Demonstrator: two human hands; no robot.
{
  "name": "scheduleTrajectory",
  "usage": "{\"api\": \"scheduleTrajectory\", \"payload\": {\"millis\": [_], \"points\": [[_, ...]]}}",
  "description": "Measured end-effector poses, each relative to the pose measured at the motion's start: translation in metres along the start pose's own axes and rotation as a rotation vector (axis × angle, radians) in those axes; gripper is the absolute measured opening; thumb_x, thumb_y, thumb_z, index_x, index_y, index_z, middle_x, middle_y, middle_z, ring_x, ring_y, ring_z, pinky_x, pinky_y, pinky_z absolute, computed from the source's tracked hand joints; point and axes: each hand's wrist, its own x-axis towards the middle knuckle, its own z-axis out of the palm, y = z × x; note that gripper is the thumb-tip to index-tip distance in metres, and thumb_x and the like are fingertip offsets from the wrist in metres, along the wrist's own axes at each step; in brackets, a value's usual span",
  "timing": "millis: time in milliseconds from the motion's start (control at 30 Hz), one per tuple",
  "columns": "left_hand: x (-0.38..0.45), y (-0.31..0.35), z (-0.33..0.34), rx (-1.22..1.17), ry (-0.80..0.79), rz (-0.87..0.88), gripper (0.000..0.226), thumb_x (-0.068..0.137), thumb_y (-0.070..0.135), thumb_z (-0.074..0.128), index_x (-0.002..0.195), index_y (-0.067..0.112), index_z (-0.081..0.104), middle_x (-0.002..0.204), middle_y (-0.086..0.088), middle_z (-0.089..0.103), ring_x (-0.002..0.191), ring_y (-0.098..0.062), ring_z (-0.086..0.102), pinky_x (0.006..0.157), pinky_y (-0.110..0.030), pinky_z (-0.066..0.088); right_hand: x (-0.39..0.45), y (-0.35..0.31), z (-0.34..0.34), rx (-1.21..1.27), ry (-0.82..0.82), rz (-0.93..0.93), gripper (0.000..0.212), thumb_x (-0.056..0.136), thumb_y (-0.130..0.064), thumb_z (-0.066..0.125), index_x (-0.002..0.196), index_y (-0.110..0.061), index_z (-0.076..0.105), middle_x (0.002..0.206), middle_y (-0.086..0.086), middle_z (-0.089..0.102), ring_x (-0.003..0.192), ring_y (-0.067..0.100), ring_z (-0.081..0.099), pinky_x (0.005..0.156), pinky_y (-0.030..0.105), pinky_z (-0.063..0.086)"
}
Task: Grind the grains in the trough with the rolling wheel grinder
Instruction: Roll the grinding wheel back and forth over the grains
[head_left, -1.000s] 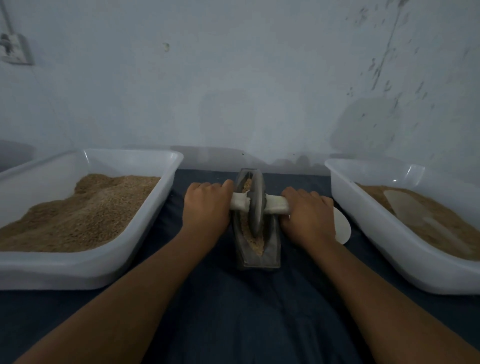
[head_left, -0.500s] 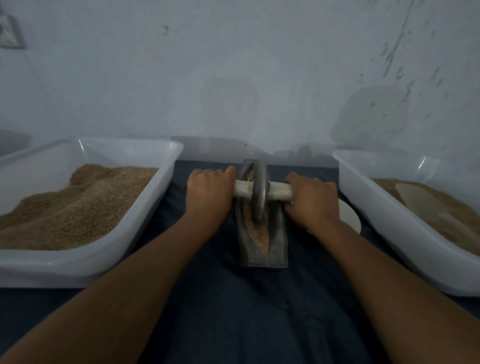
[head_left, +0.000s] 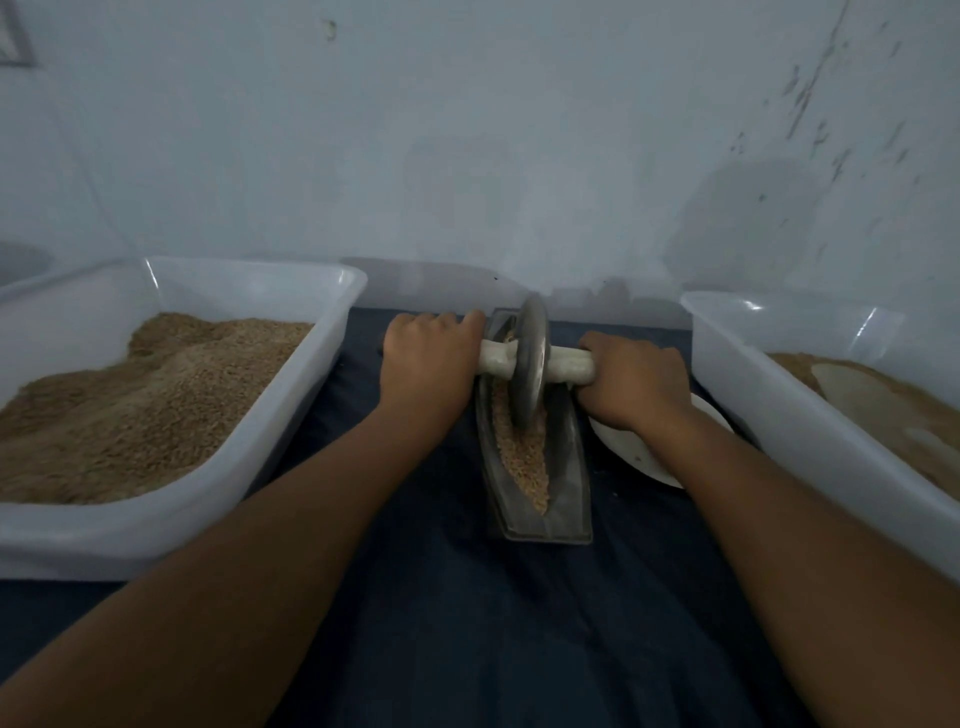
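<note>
Both hands are wrapped round the axle handle: my left hand (head_left: 426, 364) on its left stub, my right hand (head_left: 631, 387) on the right, with the wheel (head_left: 531, 364) between them, standing in the far half of the trough (head_left: 569, 467). Grains (head_left: 524, 457) lie mostly nearer me, apparently still whole, though the light is dim. I'd press evenly on both sides, keep the wheel upright, and roll it the trough's full length.

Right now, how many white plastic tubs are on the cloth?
2. One tub sits left of the trough, heaped with grain. The other tub sits right of it, partly cut off by the frame edge. More could lie outside the view.
</note>
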Motion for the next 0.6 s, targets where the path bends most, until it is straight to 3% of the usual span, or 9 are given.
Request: {"api": "scheduleTrajectory", "payload": {"millis": [300, 600], "points": [[0.007, 0.000, 0.007, 0.008, 0.039, 0.010, 0.007, 0.093, 0.021, 0.054, 0.099, 0.021, 0.052, 0.087, 0.000, 0.062, 0.076, -0.022, 0.061, 0.065, -0.034, 0.034, 0.017, 0.002, -0.001, -0.016, -0.076, 0.007, 0.022, 0.077, -0.038, 0.065, 0.098, -0.033, 0.060, 0.100, -0.004, 0.067, 0.094, 0.025, 0.063, 0.070, 0.032, 0.034], [0.003, -0.001, 0.006, -0.047, 0.051, -0.006, 0.007, 0.092, 0.021, 0.054, 0.099, 0.021, 0.052, 0.088, 0.001, 0.064, 0.079, -0.022, 0.061, 0.071, -0.034, 0.039, 0.012, -0.001, 0.001, -0.015, 0.006, 0.000, 0.021, 0.078, -0.038, 0.064, 0.098, -0.034, 0.061, 0.095, -0.007, 0.067, 0.090, 0.023, 0.064, 0.068, 0.032, 0.031]]}}
